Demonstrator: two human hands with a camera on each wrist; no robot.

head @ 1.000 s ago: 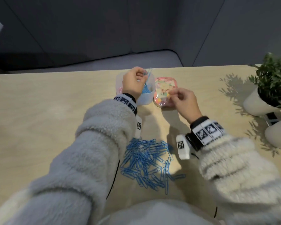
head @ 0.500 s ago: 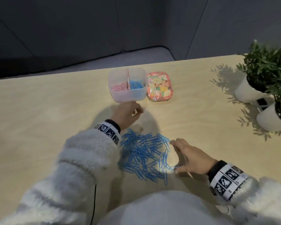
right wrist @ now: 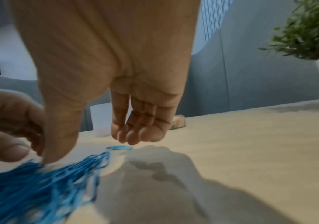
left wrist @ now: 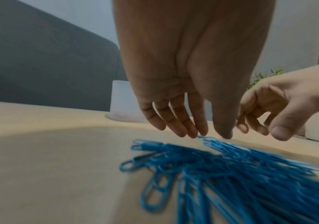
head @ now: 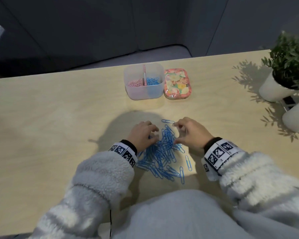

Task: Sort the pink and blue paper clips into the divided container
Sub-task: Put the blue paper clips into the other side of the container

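Observation:
A pile of blue paper clips (head: 162, 152) lies on the wooden table in front of me, blurred in the left wrist view (left wrist: 241, 174) and the right wrist view (right wrist: 30, 189). My left hand (head: 142, 133) hangs over its far left side, fingers pointing down with their tips at the clips (left wrist: 202, 134). My right hand (head: 190, 133) is at the far right side, thumb tip touching the pile (right wrist: 95, 150). Neither hand plainly holds a clip. The clear divided container (head: 150, 94) holds pink clips (head: 135, 83) on the left and blue clips (head: 153, 81) on the right.
A floral lid (head: 177, 83) lies just right of the container. One blue clip (head: 168, 121) lies apart beyond the pile. Two white plant pots (head: 273, 90) stand at the right edge of the table. Bare wood stretches to the left.
Both hands came from the container to the pile. The left hand drew back onto it and the right slid from its near right to its far right; the clips are bunched closer.

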